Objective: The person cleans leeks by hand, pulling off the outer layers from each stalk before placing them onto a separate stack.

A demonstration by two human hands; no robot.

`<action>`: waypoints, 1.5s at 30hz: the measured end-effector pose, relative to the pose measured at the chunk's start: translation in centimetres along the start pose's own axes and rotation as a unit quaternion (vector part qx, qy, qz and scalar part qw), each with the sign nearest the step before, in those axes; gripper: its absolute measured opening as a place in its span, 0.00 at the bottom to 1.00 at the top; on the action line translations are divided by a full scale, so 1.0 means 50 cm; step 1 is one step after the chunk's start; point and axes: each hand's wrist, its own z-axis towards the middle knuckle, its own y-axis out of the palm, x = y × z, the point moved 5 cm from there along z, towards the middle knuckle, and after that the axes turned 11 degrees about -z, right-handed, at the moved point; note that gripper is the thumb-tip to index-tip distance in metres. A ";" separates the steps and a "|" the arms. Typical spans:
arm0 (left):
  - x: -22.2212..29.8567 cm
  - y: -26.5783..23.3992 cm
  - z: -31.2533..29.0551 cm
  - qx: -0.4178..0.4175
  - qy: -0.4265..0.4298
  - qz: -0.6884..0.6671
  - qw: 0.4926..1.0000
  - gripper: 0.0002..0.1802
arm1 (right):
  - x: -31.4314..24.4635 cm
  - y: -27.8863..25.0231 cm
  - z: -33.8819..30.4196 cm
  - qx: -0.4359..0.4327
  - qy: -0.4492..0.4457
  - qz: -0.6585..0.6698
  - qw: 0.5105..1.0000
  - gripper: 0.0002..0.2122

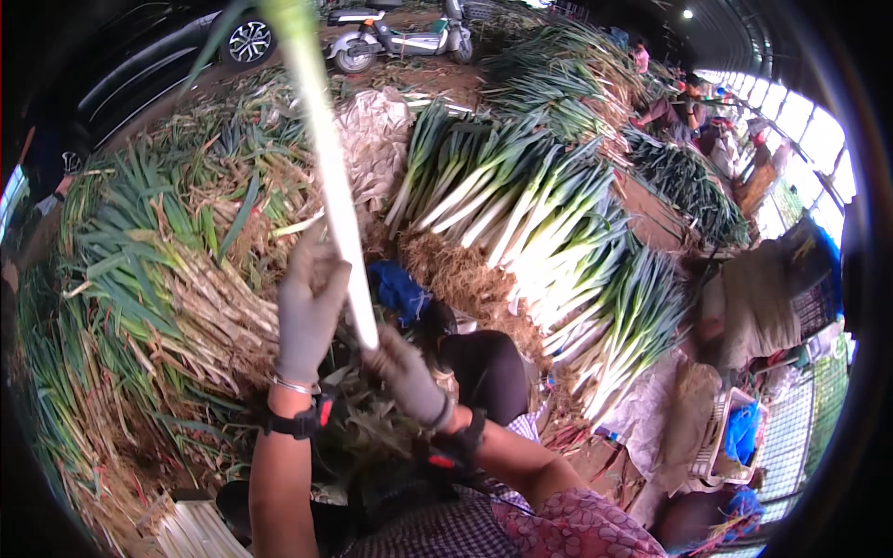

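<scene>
A long leek, white at its lower end and green at the top, stands nearly upright before me, slightly blurred. My left hand, in a pale glove, has its fingers bent round the stalk's left side, its thumb against the white part. At the stalk's lower tip my right hand, in a darker glove, is closed on the end; its fingers are blurred. To the left lies a heap of untrimmed leeks with dry, brownish outer leaves. Cleaned leeks with bright white stalks lie in rows to the right.
Brown roots and trimmings lie beside the cleaned rows. A blue cloth or bag sits just past my hands. At right stands a pale crate with blue plastic. A scooter and a dark car stand behind; other people sit far right.
</scene>
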 end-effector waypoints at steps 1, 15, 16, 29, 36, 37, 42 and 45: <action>-0.030 0.006 -0.009 -0.030 -0.007 -0.003 1.000 0.29 | 0.010 -0.029 0.059 0.031 -0.017 0.046 0.998 0.09; -0.368 -0.342 -0.338 0.027 -0.351 0.161 0.922 0.18 | 0.469 -0.351 0.522 0.078 0.016 -0.403 0.912 0.11; -0.368 -0.369 -0.360 0.062 -0.385 0.123 0.913 0.18 | 0.504 -0.231 0.513 -0.040 0.207 -0.284 0.935 0.12; -0.223 -0.458 -0.367 0.090 -0.341 0.153 0.923 0.19 | 0.478 0.409 0.403 -0.159 -0.006 -0.460 0.874 0.19; -0.195 -0.458 -0.346 0.129 -0.217 0.148 0.956 0.17 | 0.286 0.386 0.281 -0.324 0.137 -0.044 0.935 0.10; -0.208 -0.450 -0.344 0.126 -0.209 0.147 0.958 0.17 | 0.297 0.389 0.292 -0.287 0.260 0.055 0.920 0.10; -0.222 -0.455 -0.350 0.158 -0.203 0.019 0.966 0.16 | 0.008 0.394 0.166 -0.336 0.159 -0.009 0.928 0.09; -0.250 -0.487 -0.363 0.224 -0.120 -0.384 0.888 0.22 | -0.013 0.317 0.025 -0.399 0.187 -0.060 0.896 0.12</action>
